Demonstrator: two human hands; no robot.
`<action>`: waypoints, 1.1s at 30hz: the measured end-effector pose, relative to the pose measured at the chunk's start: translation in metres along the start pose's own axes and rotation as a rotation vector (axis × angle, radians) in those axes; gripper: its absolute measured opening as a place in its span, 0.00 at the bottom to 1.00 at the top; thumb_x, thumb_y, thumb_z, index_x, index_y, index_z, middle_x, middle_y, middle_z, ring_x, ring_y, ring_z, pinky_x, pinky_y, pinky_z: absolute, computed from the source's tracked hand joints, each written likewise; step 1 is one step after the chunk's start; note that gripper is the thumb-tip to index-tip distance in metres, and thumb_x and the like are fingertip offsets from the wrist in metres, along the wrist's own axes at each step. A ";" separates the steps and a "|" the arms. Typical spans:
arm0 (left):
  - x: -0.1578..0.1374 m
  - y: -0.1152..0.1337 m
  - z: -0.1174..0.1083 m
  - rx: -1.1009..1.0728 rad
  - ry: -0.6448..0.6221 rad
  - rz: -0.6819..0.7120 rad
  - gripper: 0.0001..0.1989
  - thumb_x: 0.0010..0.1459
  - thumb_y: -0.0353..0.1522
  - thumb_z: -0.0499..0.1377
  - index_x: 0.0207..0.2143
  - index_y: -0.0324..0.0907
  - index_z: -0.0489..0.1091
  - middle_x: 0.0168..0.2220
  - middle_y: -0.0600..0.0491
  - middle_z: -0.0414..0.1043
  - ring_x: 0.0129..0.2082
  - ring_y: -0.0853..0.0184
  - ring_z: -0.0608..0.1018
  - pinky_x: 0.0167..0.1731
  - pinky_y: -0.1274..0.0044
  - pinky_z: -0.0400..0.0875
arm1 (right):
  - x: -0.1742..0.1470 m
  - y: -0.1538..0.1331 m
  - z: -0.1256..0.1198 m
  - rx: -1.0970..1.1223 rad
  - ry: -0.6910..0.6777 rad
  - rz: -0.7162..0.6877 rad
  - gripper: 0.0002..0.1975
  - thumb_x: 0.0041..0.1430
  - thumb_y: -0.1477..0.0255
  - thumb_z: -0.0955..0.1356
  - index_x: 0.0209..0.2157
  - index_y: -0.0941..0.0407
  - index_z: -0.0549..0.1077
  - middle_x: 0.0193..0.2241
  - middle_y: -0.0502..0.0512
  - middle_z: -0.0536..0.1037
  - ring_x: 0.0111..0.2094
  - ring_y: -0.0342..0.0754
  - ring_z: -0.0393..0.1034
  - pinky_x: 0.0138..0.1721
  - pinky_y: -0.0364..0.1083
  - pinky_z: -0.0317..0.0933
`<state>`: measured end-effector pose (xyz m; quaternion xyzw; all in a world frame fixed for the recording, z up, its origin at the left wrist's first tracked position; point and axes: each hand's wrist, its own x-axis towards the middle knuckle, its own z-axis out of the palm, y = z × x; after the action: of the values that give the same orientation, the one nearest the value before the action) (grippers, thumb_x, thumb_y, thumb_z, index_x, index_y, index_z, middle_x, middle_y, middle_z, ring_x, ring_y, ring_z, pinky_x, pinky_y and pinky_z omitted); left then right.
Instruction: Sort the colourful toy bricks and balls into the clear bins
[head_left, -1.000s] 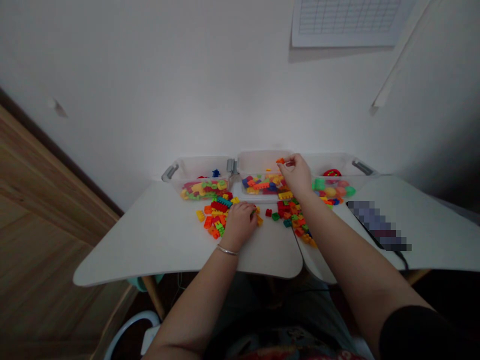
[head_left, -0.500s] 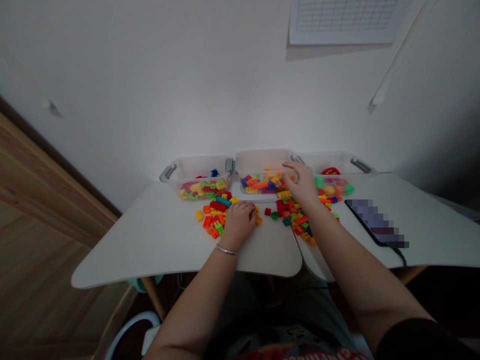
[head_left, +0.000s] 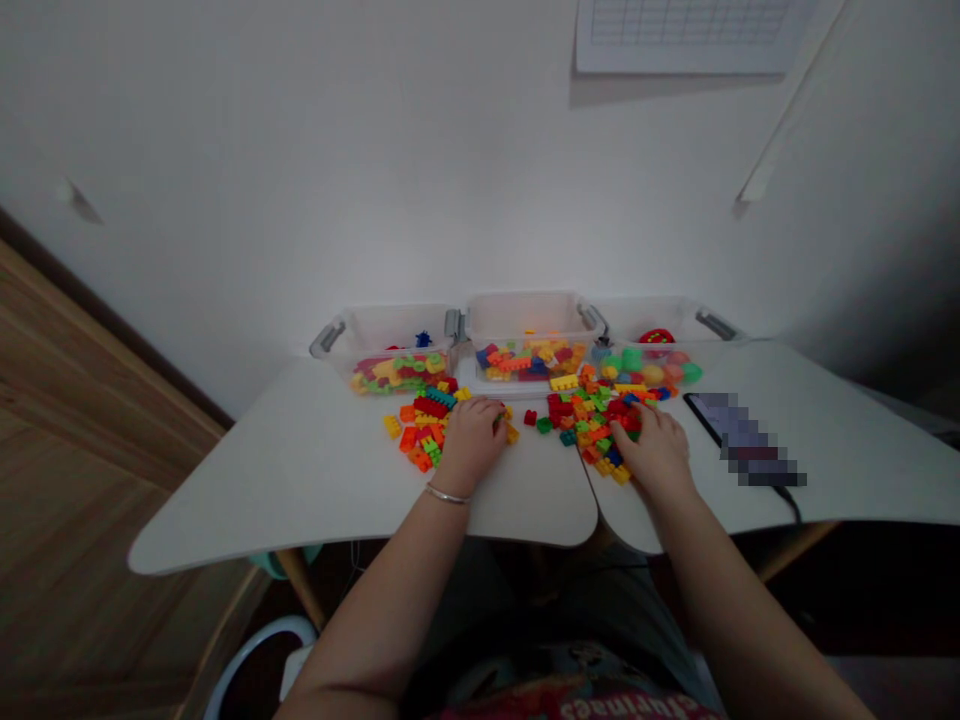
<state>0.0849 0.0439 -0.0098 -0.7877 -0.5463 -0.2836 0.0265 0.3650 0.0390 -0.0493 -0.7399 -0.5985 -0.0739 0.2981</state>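
My left hand point(head_left: 474, 440) rests at the right side of the left pile of toy building bricks point(head_left: 429, 408). Its fingers are curled round bricks, with bits of red and green showing by the fingertips. My right hand point(head_left: 658, 452) reaches over the right pile of building bricks point(head_left: 596, 420), thumb apart from the fingers and red bricks between them; no firm grip shows. A small red brick point(head_left: 530, 417) and a green brick point(head_left: 544, 426) lie between the two piles. Behind them stands the middle clear bin point(head_left: 525, 315), with mixed bricks inside.
The left clear bin point(head_left: 397, 325) holds yellow, red and green pieces. In the right clear bin point(head_left: 637, 318) are round coloured pieces and a red item. A phone point(head_left: 742, 440) with a cable lies on the right white table point(head_left: 847, 450). A wall stands close behind the bins.
My right hand has come down and back from the front of the middle bin to the right brick pile. My left hand stays at the left pile.
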 end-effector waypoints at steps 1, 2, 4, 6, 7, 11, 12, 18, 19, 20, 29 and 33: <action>0.000 0.000 0.000 0.003 -0.001 -0.002 0.11 0.58 0.29 0.56 0.41 0.43 0.75 0.45 0.49 0.77 0.50 0.60 0.74 0.54 0.65 0.66 | -0.001 -0.001 0.004 0.020 -0.008 0.008 0.27 0.58 0.57 0.62 0.54 0.58 0.69 0.52 0.67 0.72 0.55 0.62 0.61 0.56 0.62 0.53; 0.000 0.000 0.001 0.005 -0.003 -0.004 0.11 0.58 0.29 0.56 0.41 0.43 0.75 0.45 0.49 0.77 0.50 0.60 0.74 0.54 0.65 0.66 | -0.001 -0.002 0.007 0.042 -0.009 0.008 0.27 0.58 0.56 0.62 0.54 0.57 0.69 0.52 0.67 0.72 0.55 0.62 0.61 0.56 0.61 0.54; 0.000 -0.001 0.002 0.008 -0.005 -0.005 0.11 0.58 0.29 0.56 0.41 0.43 0.75 0.45 0.49 0.77 0.49 0.60 0.75 0.54 0.65 0.66 | 0.000 -0.006 0.013 0.080 0.007 0.019 0.27 0.56 0.57 0.63 0.54 0.57 0.69 0.52 0.66 0.72 0.56 0.62 0.61 0.55 0.61 0.54; 0.001 -0.002 0.002 0.005 0.001 -0.004 0.11 0.58 0.29 0.56 0.41 0.43 0.75 0.45 0.49 0.77 0.49 0.61 0.75 0.55 0.66 0.66 | 0.001 -0.010 0.019 0.105 0.039 0.058 0.28 0.54 0.57 0.64 0.53 0.57 0.69 0.52 0.67 0.72 0.55 0.63 0.61 0.55 0.61 0.55; 0.000 -0.002 0.003 0.003 0.006 -0.002 0.11 0.58 0.29 0.56 0.41 0.43 0.75 0.45 0.49 0.77 0.49 0.61 0.75 0.55 0.66 0.66 | 0.002 -0.013 0.021 0.114 0.054 0.079 0.29 0.53 0.57 0.64 0.54 0.57 0.68 0.52 0.67 0.72 0.55 0.63 0.61 0.55 0.61 0.55; 0.001 -0.002 0.003 0.006 0.009 0.000 0.11 0.58 0.29 0.56 0.41 0.43 0.75 0.45 0.49 0.77 0.50 0.60 0.74 0.55 0.66 0.65 | 0.004 -0.021 0.025 0.162 0.077 0.117 0.31 0.52 0.59 0.65 0.56 0.58 0.65 0.53 0.68 0.71 0.55 0.63 0.62 0.54 0.61 0.54; 0.001 -0.002 0.003 0.009 0.008 -0.002 0.11 0.58 0.29 0.56 0.41 0.42 0.75 0.45 0.49 0.78 0.50 0.60 0.74 0.55 0.66 0.65 | 0.005 -0.023 0.025 0.181 0.077 0.120 0.31 0.52 0.59 0.64 0.57 0.58 0.65 0.53 0.68 0.71 0.55 0.62 0.62 0.55 0.61 0.54; 0.001 0.004 -0.003 0.009 0.076 0.018 0.13 0.64 0.32 0.52 0.43 0.42 0.75 0.47 0.49 0.77 0.50 0.60 0.74 0.54 0.65 0.65 | 0.010 -0.022 0.024 0.338 0.109 0.193 0.31 0.53 0.59 0.63 0.55 0.60 0.66 0.51 0.68 0.72 0.53 0.61 0.64 0.56 0.60 0.54; 0.001 0.005 -0.005 0.016 0.095 0.027 0.13 0.64 0.32 0.51 0.44 0.43 0.75 0.47 0.49 0.77 0.50 0.60 0.74 0.55 0.64 0.64 | 0.009 -0.020 0.023 0.362 0.121 0.199 0.30 0.53 0.59 0.63 0.55 0.60 0.66 0.51 0.68 0.72 0.53 0.61 0.63 0.57 0.60 0.53; 0.000 0.006 -0.007 0.028 0.113 0.037 0.14 0.65 0.32 0.51 0.44 0.43 0.75 0.48 0.49 0.77 0.51 0.59 0.73 0.56 0.63 0.63 | 0.008 -0.018 0.022 0.380 0.135 0.197 0.30 0.53 0.59 0.63 0.54 0.60 0.67 0.51 0.68 0.72 0.54 0.61 0.63 0.57 0.60 0.52; 0.002 0.012 -0.009 0.069 0.203 0.364 0.13 0.64 0.29 0.52 0.47 0.44 0.73 0.46 0.49 0.78 0.51 0.61 0.74 0.55 0.63 0.66 | -0.025 -0.010 -0.003 0.255 0.078 -0.334 0.25 0.58 0.56 0.64 0.53 0.53 0.69 0.58 0.62 0.65 0.61 0.61 0.54 0.60 0.62 0.49; 0.004 0.026 -0.005 0.043 0.054 0.476 0.17 0.64 0.30 0.53 0.53 0.47 0.70 0.54 0.51 0.73 0.56 0.62 0.70 0.59 0.63 0.62 | -0.032 -0.024 -0.010 0.065 -0.036 -0.514 0.31 0.54 0.57 0.68 0.58 0.54 0.67 0.61 0.62 0.64 0.64 0.65 0.48 0.62 0.66 0.43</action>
<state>0.1068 0.0350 0.0032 -0.8856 -0.3504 -0.2785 0.1238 0.3366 0.0091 -0.0483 -0.5548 -0.7742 -0.1147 0.2822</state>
